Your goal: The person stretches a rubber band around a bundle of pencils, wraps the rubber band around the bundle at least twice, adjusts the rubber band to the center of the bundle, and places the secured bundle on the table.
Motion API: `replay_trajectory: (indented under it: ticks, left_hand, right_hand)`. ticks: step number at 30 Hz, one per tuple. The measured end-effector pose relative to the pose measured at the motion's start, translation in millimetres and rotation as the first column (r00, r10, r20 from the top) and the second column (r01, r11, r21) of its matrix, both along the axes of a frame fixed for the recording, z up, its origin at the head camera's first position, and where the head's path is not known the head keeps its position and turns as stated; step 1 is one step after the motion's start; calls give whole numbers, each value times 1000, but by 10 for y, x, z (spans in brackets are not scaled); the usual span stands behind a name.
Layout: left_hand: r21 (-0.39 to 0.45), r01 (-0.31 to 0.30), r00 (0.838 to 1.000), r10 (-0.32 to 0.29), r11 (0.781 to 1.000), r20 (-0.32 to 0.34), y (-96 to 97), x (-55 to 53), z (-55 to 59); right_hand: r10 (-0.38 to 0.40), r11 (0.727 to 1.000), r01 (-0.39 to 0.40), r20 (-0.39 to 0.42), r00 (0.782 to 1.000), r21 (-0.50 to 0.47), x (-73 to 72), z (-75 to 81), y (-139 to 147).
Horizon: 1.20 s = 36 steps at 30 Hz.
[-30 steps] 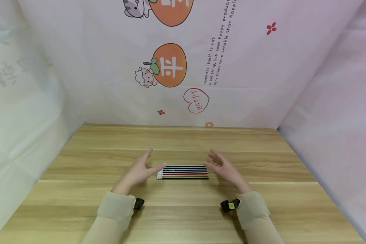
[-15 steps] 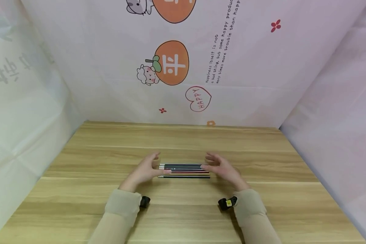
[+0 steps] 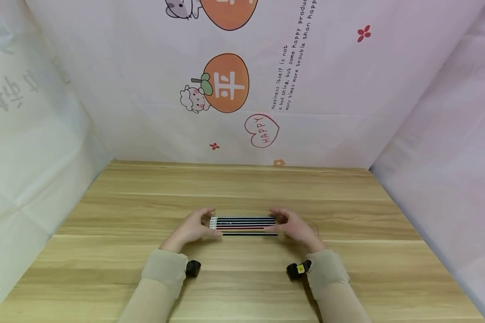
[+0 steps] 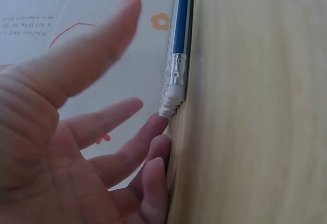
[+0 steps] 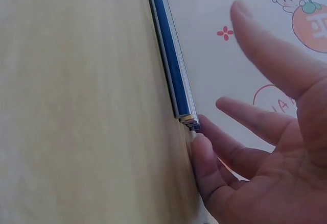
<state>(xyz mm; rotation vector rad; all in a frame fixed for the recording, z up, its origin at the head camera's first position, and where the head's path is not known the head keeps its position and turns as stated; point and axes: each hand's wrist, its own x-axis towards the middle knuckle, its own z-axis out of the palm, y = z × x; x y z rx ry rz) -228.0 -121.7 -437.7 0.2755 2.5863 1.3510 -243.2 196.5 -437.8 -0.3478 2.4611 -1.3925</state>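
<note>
Several pencils [image 3: 244,222] lie side by side in a flat row on the wooden table, white erasers [image 4: 174,94] and silver ferrules to the left. A dark blue pencil [image 4: 181,25] is nearest the wrist camera. My left hand [image 3: 193,228] is at the eraser ends, thumb extended over the near side, fingertips low by the erasers. At the opposite ends is my right hand [image 3: 294,229], its thumb likewise stretched over the row in the head view. In the right wrist view, its lower fingers [image 5: 204,157] rest near the table beside the pencil ends [image 5: 188,119].
The wooden table [image 3: 242,282] runs back to a white printed cloth [image 3: 327,98] hung behind it. Cloth also hangs along the left and right sides. A black wrist camera [image 3: 192,268] sits at the left cuff, another camera [image 3: 297,270] at the right.
Both hands have moved inward and lower around the row's ends, with their thumbs shifting toward its near side. A thin gap now shows behind the nearest pencil.
</note>
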Motion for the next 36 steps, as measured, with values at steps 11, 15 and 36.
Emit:
replay_trajectory:
  ticks: [11, 15, 36]
  left_hand:
    - [-89, -17, 998, 11, 996, -63, 19, -39, -47]
    - [-121, -30, 998, 22, 992, -65, 26, -35, -45]
    - [-217, -37, 996, 19, 975, -84, 52, 7, -47]
  right_hand:
    - [54, 998, -52, -53, 997, 48, -46, -79, 9]
    - [49, 995, -42, -78, 996, 87, -40, -68, -30]
    - [43, 993, -32, -99, 994, 110, 4, -52, -61]
